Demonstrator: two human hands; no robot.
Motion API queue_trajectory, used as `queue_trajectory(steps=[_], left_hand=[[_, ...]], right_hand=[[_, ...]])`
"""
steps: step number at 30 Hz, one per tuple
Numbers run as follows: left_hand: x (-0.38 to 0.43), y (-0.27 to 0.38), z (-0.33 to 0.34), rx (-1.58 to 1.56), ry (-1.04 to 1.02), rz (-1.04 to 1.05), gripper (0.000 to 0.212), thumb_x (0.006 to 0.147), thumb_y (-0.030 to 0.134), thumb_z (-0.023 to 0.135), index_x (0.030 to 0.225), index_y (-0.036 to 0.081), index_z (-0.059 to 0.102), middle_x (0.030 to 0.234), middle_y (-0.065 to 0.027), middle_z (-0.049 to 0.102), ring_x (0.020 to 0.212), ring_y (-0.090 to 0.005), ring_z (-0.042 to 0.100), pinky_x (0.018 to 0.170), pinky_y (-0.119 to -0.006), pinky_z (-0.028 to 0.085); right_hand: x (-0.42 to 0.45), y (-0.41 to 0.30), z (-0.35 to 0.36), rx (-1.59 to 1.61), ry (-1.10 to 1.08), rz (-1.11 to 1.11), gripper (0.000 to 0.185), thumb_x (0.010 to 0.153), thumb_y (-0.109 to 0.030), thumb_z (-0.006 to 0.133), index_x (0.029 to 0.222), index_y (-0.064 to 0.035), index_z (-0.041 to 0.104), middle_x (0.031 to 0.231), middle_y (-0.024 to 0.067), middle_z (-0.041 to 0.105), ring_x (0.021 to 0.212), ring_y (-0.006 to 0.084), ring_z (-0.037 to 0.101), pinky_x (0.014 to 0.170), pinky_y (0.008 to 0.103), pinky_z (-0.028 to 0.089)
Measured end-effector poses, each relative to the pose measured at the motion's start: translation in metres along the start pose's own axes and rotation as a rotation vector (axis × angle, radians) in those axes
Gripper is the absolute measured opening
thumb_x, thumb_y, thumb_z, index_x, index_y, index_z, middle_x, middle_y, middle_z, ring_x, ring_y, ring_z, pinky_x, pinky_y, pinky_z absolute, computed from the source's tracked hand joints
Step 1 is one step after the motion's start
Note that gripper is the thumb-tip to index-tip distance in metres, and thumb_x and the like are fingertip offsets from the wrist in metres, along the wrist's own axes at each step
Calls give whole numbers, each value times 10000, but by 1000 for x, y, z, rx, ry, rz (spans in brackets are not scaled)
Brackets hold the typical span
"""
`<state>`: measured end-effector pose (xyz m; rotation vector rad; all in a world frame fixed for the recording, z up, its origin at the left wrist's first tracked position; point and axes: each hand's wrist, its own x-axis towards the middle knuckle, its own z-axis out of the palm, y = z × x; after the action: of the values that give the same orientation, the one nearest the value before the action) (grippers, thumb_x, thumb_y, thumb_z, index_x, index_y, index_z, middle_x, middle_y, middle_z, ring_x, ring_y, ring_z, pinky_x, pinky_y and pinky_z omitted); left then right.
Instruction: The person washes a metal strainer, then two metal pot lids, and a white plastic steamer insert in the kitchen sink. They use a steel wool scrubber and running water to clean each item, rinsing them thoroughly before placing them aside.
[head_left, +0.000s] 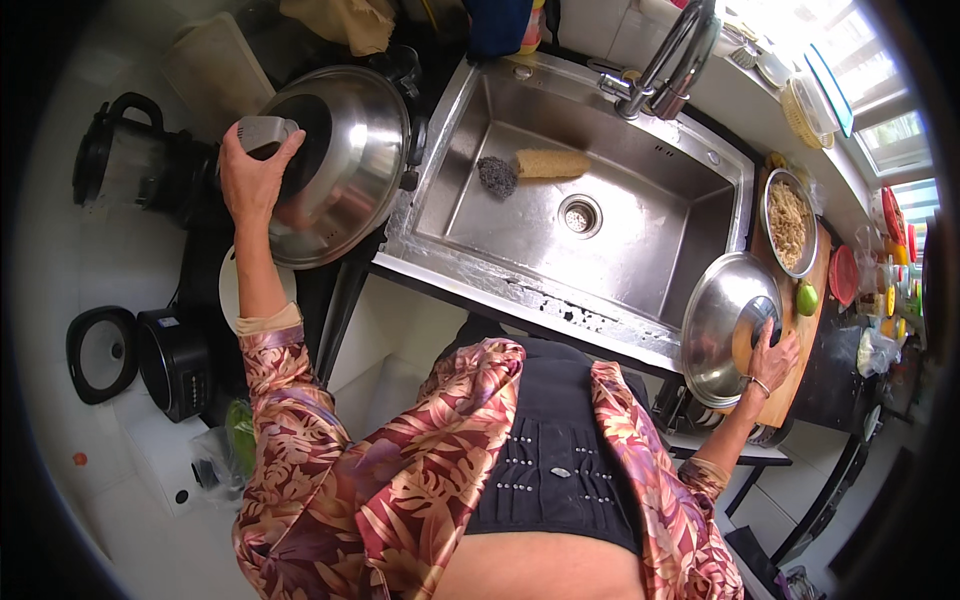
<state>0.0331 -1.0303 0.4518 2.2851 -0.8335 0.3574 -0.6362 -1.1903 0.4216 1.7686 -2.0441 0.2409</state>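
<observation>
On the left, my left hand (253, 184) grips the grey knob (262, 133) of a large domed metal lid (367, 169), thumb and fingers around its sides. Whatever lies beneath that lid is hidden. At the right, my right hand (772, 358) holds a smaller domed metal lid (709, 330) at its dark centre; its knob is mostly covered by my fingers. This lid overlaps the sink's right corner and a wooden cutting board (810, 322). A metal bowl (812, 255) of pale shredded food (787, 225) and a green fruit (807, 298) sit just beyond it.
Between my hands lies a stainless steel sink (510, 232) with a dark scouring pad (497, 177) and a tan loofah-like scrubber (553, 163) inside. A faucet (660, 82) rises behind it. A blender jug (124, 157) and a black appliance (176, 364) stand left.
</observation>
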Motion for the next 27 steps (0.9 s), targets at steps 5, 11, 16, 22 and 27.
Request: queue_trajectory(steps=[5, 11, 16, 22, 27], left_hand=[[10, -7, 10, -37, 138, 147, 687, 575, 376, 783, 1075, -5, 506, 974, -185, 589, 908, -319, 570, 804, -378, 445], [3, 7, 0, -95, 332, 230, 557, 578, 272, 794, 998, -1, 550, 869, -154, 626, 774, -299, 619, 704, -354, 491], [12, 46, -33, -131, 282, 345, 550, 578, 226, 799, 1016, 13, 544, 882, -135, 630, 769, -254, 631, 704, -332, 501], [9, 114, -39, -175, 200, 694, 580, 563, 154, 795, 1063, 42, 525, 916, -115, 610, 789, -243, 622, 701, -323, 510], [11, 166, -23, -146, 147, 839, 606, 580, 214, 786, 1093, 57, 505, 902, -122, 614, 775, -268, 619, 685, -327, 506]], right_hand=[[-6, -64, -12, 356, -31, -182, 382, 858, -314, 531, 1064, 6, 540, 1010, 186, 565, 891, 271, 575, 748, 348, 465], [-15, -186, -24, 815, -92, -399, 248, 822, -147, 597, 1019, -3, 553, 955, 109, 579, 770, 185, 587, 671, 276, 473], [-28, -241, -43, 1189, -403, -395, 195, 806, -141, 605, 921, 16, 578, 837, 91, 611, 685, 155, 600, 585, 270, 463], [-30, -304, -45, 1617, -1003, -304, 353, 846, -284, 556, 982, 41, 576, 861, 91, 619, 716, 135, 598, 651, 251, 481], [-18, -343, -35, 1969, -1059, -53, 360, 853, -297, 523, 1001, 30, 548, 899, 121, 622, 682, 158, 613, 602, 253, 498]])
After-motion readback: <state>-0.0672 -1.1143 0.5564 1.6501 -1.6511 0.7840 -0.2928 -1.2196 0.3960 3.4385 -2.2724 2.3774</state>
